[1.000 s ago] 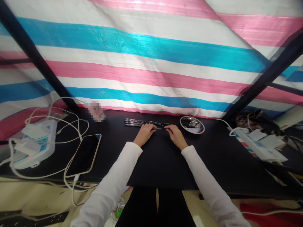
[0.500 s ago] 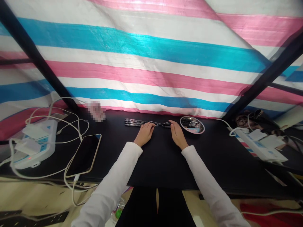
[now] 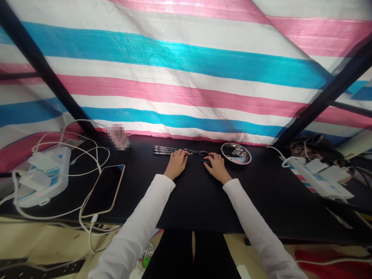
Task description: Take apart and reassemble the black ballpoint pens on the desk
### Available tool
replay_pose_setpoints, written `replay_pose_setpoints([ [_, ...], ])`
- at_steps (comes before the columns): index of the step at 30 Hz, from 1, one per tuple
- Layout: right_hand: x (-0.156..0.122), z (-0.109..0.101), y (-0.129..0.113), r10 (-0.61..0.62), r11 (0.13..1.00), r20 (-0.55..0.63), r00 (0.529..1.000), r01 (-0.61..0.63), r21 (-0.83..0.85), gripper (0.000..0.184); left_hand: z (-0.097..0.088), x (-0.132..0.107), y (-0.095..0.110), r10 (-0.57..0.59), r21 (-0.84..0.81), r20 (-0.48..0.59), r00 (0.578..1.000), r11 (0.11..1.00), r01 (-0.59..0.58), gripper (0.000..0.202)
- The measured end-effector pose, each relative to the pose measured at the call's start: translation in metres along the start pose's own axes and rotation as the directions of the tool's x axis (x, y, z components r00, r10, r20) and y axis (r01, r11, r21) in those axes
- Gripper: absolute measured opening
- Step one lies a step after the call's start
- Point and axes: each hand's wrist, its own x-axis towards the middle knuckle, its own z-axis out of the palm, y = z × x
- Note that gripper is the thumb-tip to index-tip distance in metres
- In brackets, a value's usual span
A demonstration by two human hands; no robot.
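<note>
A row of black-and-clear pens (image 3: 164, 150) lies side by side on the black table, their far ends reaching toward the bowl. My left hand (image 3: 176, 164) rests over the near edge of the row, fingers together and bent around a pen whose tip pokes out by the fingertips. To its right, my right hand (image 3: 217, 168) has its fingers curled and pinches a short black piece (image 3: 206, 161), perhaps a pen cap. Beyond those fingertips are more dark pen ends (image 3: 202, 152). A round metal bowl (image 3: 249, 158) holding several black pen parts (image 3: 234, 150) stands just right of my right hand.
On the left lie a phone (image 3: 103, 190) with its cable and a white power strip (image 3: 59, 170) with chargers. Another power strip (image 3: 328, 180) sits at right. Striped sheeting (image 3: 186, 69) hangs behind the table, between dark frame bars (image 3: 328, 93).
My right hand has drawn back slightly toward me, its fingers going from stretched along the pen ends to curled around a short black piece. My left hand has hardly moved.
</note>
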Motion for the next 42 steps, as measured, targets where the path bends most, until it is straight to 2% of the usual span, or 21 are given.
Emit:
replay_pose_setpoints([
  [4, 0.001, -0.002, 0.004, -0.009, 1.0, 0.004, 1.0, 0.009, 0.028, 0.014, -0.001, 0.0, -0.002, -0.01, 0.018, -0.01, 1.0, 1.0, 0.01, 0.022],
  [10, 0.006, -0.011, 0.0, 0.013, 0.998, -0.109, 0.994, -0.006, 0.068, 0.02, -0.003, -0.001, -0.002, -0.03, 0.06, -0.016, 0.999, 0.998, 0.031, 0.024],
  [14, 0.007, -0.015, -0.003, 0.004, 0.998, -0.141, 0.99, 0.006, 0.069, 0.021, -0.003, -0.001, -0.003, -0.04, 0.069, -0.031, 0.999, 0.997, 0.042, 0.024],
  [42, 0.006, -0.017, -0.004, -0.034, 0.999, -0.114, 0.993, 0.032, -0.015, 0.018, -0.002, -0.001, -0.004, -0.031, 0.085, -0.037, 0.999, 0.996, 0.034, 0.023],
])
